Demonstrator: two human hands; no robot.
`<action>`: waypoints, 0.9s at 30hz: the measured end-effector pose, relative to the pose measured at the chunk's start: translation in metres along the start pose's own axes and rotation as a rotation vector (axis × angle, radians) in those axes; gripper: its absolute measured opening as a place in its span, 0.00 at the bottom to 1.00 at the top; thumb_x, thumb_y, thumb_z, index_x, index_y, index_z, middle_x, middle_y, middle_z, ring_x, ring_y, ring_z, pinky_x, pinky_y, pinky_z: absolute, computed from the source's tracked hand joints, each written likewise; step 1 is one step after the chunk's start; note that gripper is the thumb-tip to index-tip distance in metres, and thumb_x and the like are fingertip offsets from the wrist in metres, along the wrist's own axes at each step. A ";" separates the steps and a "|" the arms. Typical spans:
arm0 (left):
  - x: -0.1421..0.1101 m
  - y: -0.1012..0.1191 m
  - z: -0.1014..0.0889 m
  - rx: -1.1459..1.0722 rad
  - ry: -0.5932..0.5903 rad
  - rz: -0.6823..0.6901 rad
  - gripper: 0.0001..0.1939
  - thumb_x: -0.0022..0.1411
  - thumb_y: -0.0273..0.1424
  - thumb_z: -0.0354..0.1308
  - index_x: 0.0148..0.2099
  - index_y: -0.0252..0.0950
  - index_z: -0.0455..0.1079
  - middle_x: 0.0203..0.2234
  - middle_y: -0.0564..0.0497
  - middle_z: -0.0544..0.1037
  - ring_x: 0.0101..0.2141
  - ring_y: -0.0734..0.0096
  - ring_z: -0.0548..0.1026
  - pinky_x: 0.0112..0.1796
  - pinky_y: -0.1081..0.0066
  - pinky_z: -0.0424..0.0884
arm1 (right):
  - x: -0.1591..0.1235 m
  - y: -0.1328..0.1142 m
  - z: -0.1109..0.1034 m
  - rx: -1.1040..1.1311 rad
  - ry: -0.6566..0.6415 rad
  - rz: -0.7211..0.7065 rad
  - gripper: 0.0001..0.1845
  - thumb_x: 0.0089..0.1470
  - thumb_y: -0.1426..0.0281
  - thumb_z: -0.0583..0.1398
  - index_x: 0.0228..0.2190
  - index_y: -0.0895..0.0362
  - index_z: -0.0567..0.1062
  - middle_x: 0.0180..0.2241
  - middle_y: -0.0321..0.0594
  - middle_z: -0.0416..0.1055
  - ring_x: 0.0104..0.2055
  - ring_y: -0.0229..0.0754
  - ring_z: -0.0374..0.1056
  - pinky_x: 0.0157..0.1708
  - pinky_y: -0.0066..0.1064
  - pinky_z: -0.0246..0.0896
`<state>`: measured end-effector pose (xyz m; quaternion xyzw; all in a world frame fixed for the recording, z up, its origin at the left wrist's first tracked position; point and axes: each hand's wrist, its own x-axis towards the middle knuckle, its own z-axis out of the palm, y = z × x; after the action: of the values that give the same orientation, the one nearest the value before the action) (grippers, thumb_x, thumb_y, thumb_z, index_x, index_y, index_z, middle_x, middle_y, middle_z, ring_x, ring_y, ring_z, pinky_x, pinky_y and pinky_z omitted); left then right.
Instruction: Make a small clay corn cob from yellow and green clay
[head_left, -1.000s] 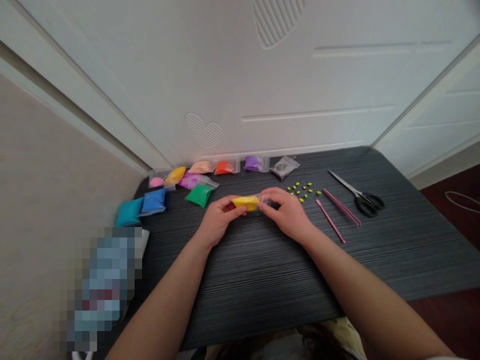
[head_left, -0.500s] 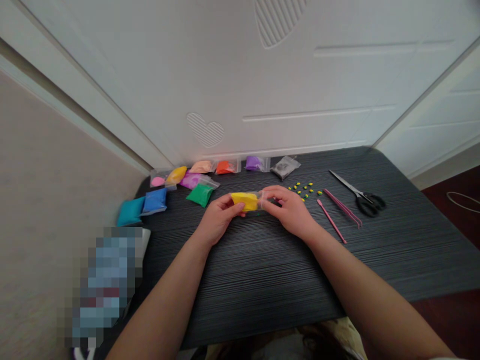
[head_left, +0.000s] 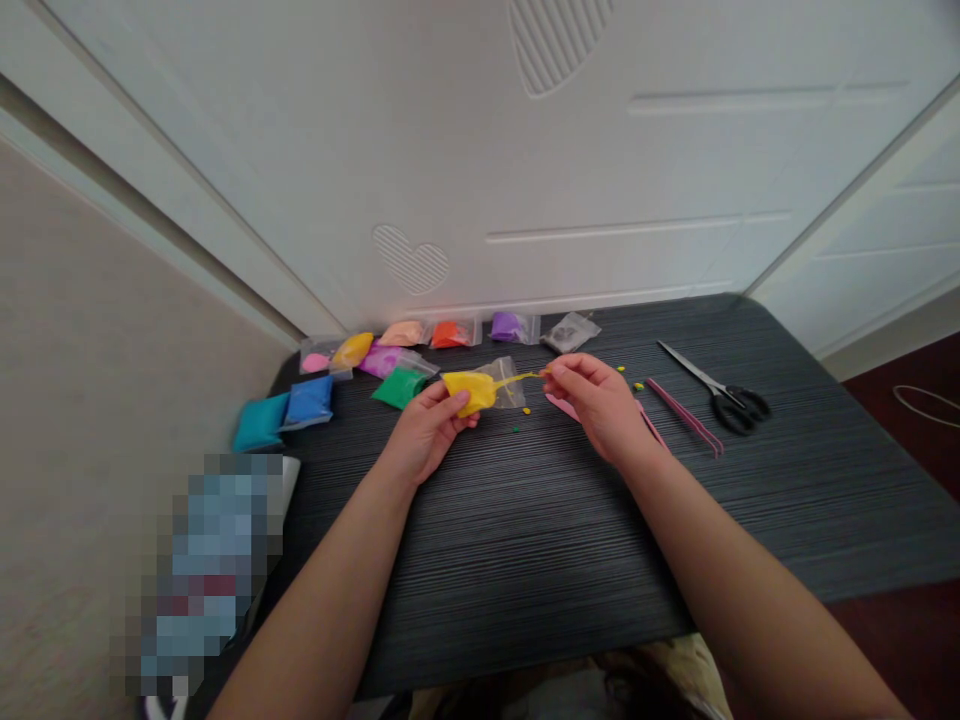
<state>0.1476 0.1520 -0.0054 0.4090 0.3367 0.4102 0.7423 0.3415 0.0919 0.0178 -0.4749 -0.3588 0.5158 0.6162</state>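
Observation:
A clear zip bag of yellow modelling clay (head_left: 470, 391) is pinched between the thumb and fingers of my left hand (head_left: 429, 430), its mouth facing right. From that mouth a thin yellow strand of clay (head_left: 517, 379) stretches across to my right hand (head_left: 592, 400), whose thumb and fingertips are closed on its end. Under my right hand a flat pink tool (head_left: 562, 405) shows in part. A small yellow bit of clay (head_left: 526, 411) and a tiny green speck (head_left: 516, 429) lie on the dark table below the strand.
Bags of coloured clay line the back, among them green (head_left: 401, 387), purple (head_left: 508, 327) and grey (head_left: 571, 333). Blue (head_left: 309, 401) and teal (head_left: 262, 421) bags lie left. On the right are pink tweezers (head_left: 684, 417) and black-handled scissors (head_left: 739, 405). A white wall panel (head_left: 570, 150) rises behind.
My right hand has moved right, away from the bag's mouth, drawing the yellow clay into a strand. My left hand has shifted slightly left with the bag. Small yellow-green pieces are now mostly hidden.

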 end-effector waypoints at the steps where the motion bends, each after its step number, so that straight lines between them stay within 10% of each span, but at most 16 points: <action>1: 0.000 0.000 0.000 -0.001 0.002 -0.001 0.10 0.50 0.25 0.59 0.38 0.32 0.70 0.31 0.51 0.74 0.27 0.78 0.72 0.26 0.79 0.71 | 0.000 0.001 0.001 0.007 -0.012 -0.004 0.07 0.44 0.64 0.61 0.27 0.54 0.72 0.28 0.32 0.70 0.30 0.32 0.64 0.33 0.27 0.58; 11: 0.004 0.005 -0.007 -0.226 0.106 0.007 0.07 0.51 0.24 0.57 0.35 0.34 0.68 0.29 0.54 0.74 0.23 0.80 0.71 0.25 0.79 0.71 | 0.006 -0.007 -0.011 0.261 0.037 -0.096 0.03 0.47 0.66 0.59 0.26 0.52 0.71 0.29 0.31 0.70 0.28 0.31 0.63 0.31 0.26 0.59; 20: 0.006 0.007 -0.009 -0.321 0.148 -0.009 0.06 0.52 0.24 0.57 0.35 0.34 0.66 0.28 0.54 0.74 0.23 0.80 0.71 0.24 0.80 0.70 | 0.001 0.016 -0.006 -1.211 -0.216 -0.404 0.10 0.53 0.66 0.54 0.31 0.53 0.75 0.33 0.37 0.73 0.38 0.41 0.64 0.39 0.36 0.52; 27: 0.006 0.006 -0.009 -0.291 0.129 0.003 0.07 0.52 0.24 0.57 0.36 0.34 0.66 0.29 0.54 0.74 0.24 0.80 0.72 0.25 0.80 0.71 | -0.003 0.018 -0.003 -1.500 -0.241 -0.460 0.12 0.55 0.64 0.52 0.34 0.49 0.74 0.34 0.35 0.72 0.38 0.42 0.61 0.35 0.36 0.46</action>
<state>0.1411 0.1621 -0.0052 0.2705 0.3202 0.4814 0.7698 0.3385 0.0887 0.0003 -0.6181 -0.7640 0.0441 0.1797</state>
